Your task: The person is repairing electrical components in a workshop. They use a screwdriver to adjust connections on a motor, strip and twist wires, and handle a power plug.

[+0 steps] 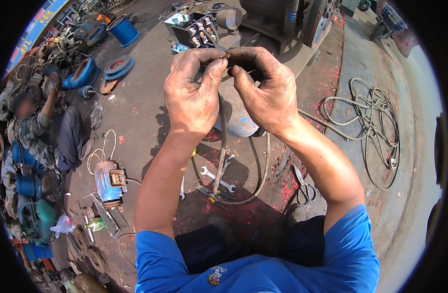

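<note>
My left hand and my right hand meet in front of me, fingertips nearly touching. Both are closed in a pinch on the bared end of a wire, where a bit of copper colour shows. A grey cable hangs below my left hand, loops near the ground and curves up behind my right wrist. Just beyond the hands stands an open black box with terminals and wires. Open-end wrenches and pliers lie beneath on the ground.
Scissors lie open by my right forearm. Coiled cable spreads at the right. A blue motor stands at left, near a seated person and piles of motor parts. A large machine is at the back.
</note>
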The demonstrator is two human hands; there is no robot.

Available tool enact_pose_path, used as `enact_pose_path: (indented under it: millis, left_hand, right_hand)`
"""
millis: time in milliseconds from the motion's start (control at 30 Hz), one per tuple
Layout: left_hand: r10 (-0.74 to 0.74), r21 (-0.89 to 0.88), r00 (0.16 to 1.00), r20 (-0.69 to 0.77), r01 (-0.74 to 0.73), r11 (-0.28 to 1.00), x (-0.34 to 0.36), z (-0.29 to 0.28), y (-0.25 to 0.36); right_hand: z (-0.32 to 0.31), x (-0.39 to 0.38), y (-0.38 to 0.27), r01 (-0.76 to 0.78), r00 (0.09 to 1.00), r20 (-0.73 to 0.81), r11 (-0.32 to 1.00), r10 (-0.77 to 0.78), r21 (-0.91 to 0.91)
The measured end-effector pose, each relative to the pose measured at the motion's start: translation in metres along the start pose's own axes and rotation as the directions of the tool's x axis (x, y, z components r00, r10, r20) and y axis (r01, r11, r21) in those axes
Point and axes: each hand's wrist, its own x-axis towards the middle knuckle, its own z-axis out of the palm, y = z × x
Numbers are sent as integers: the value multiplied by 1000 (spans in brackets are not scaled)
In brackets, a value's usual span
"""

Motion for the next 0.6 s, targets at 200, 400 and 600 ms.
enact_pose_path:
  millis: [200, 400, 600]
  left_hand:
    - [-88, -213, 996, -9, 84, 973, 0, 5, -15]
    - [-154, -358, 985, 75, 171, 918, 4, -2, -18]
    - [-126, -322, 989, 78, 144, 936, 3, -12, -19]
  right_hand:
    - [-13, 4, -11, -83, 996, -9, 995, 83, 48]
    - [-10, 17, -8, -146, 988, 59, 982, 140, 119]
    - [-4, 17, -5, -69, 993, 93, 997, 67, 18]
